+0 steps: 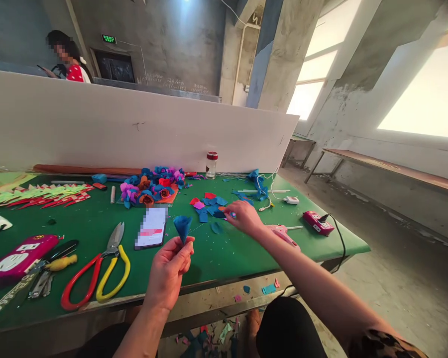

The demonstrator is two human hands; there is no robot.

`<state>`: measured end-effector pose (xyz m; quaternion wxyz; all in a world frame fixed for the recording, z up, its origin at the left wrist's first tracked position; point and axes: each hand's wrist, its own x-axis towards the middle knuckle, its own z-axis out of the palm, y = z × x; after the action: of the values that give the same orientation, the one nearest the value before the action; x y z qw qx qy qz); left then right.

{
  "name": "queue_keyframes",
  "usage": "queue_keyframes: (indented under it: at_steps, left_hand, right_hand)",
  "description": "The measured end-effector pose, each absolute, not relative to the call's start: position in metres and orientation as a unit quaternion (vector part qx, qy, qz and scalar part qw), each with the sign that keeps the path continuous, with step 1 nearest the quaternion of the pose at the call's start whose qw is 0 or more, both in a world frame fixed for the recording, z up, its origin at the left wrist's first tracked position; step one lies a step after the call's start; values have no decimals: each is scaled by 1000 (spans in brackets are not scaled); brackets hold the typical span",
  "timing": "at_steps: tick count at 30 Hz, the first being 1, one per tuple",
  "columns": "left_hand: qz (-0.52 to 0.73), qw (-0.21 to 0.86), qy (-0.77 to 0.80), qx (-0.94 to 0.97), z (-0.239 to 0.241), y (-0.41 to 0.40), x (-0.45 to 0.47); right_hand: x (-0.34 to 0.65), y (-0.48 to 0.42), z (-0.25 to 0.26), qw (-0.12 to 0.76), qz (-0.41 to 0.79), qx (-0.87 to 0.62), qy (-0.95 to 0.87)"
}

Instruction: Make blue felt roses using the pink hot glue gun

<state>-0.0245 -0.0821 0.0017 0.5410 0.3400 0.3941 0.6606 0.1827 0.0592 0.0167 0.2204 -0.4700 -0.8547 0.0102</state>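
Note:
In my left hand (170, 268) a blue paper flower (182, 226), rolled into a cone, stands upright between thumb and fingers. My right hand (243, 217) is over the right side of a loose pile of cut paper petals (210, 203), mostly blue with a few red and pink. Its fingers are bent together beside a dark blue petal; whether they grip it is hard to make out. A single blue petal (217, 227) lies just in front of the pile. Beneath my right forearm rests a pink glue gun (283, 235), partly covered.
Finished paper flowers (151, 186) lie bunched at the back, near a red-lidded jar (211, 165). Large scissors (110, 258) and a phone (151, 227) are left of my left hand. A pink power strip (318, 223) with a cord sits right. A white partition (134, 119) stands behind; a person is beyond it.

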Motion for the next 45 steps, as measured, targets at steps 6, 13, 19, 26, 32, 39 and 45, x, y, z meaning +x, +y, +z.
queue_keyframes:
  at_steps: [6, 13, 19, 26, 32, 39, 45]
  left_hand:
    - [659, 545, 386, 346, -1, -79, -18]
    - [655, 544, 383, 358, -3, -77, -14]
    - [657, 546, 378, 358, 0, -76, -12]
    - [659, 543, 375, 360, 0, -76, -14]
    - [658, 544, 370, 366, -1, -75, -13]
    - [656, 552, 367, 360, -3, -75, -15]
    - [645, 551, 379, 370, -1, -77, -12]
  right_hand:
    - [197, -2, -21, 186, 8, -460, -868]
    - [206, 27, -8, 191, 65, -442, -874]
    - [205, 38, -1, 155, 132, -357, -912]
    - [201, 58, -14, 144, 149, -374, -904]
    - [191, 68, -20, 141, 177, -445, -866]
    - [205, 35, -25, 183, 199, -574, -773]
    - [210, 16, -15, 215, 162, -579, -770]
